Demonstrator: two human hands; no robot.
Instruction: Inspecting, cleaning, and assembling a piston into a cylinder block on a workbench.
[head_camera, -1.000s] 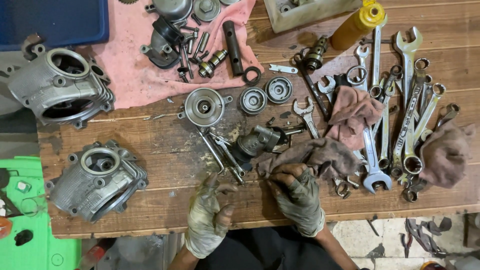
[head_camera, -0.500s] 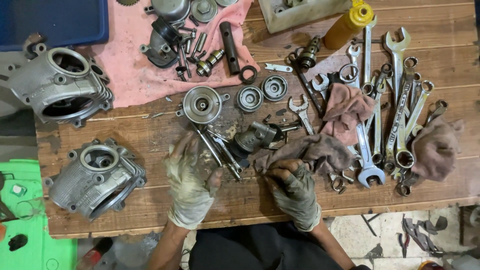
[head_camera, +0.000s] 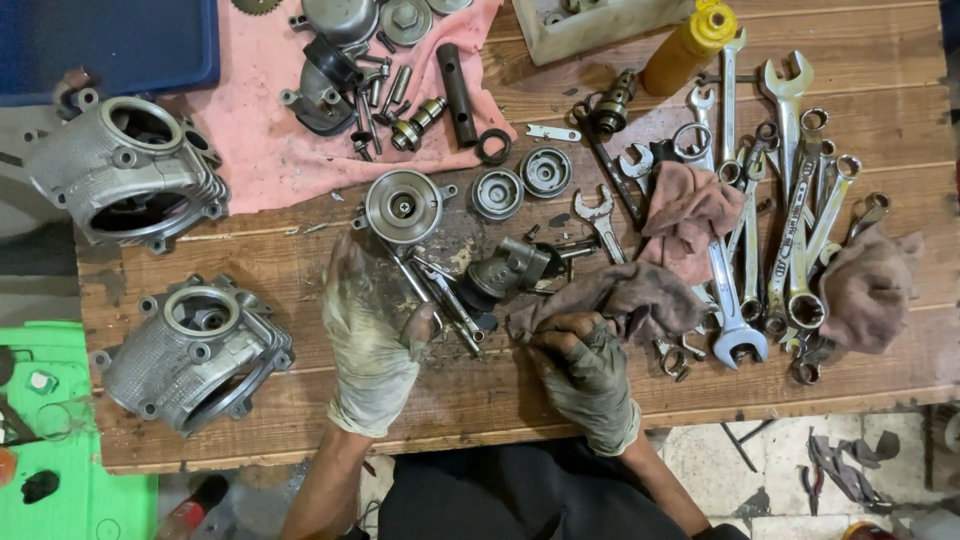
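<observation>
Both hands wear dirty work gloves over a wooden bench (head_camera: 300, 250). My left hand (head_camera: 372, 335) lies flat with fingers stretched toward a round metal cover (head_camera: 402, 206), its thumb beside several thin steel rods (head_camera: 440, 295). My right hand (head_camera: 585, 365) is curled on the near end of a brown rag (head_camera: 625, 298) next to a dark cylindrical part (head_camera: 508, 270). Whether it grips the rag tightly is hard to tell.
Two grey engine casings (head_camera: 195, 350) (head_camera: 125, 175) sit at the left. A pink cloth (head_camera: 270, 150) with small parts lies at the back. Several wrenches (head_camera: 790, 240), two more rags (head_camera: 868, 290) and a yellow bottle (head_camera: 685, 45) fill the right side.
My left hand has moved from the bench's near edge forward and up toward the round cover. My right hand has stayed on the rag.
</observation>
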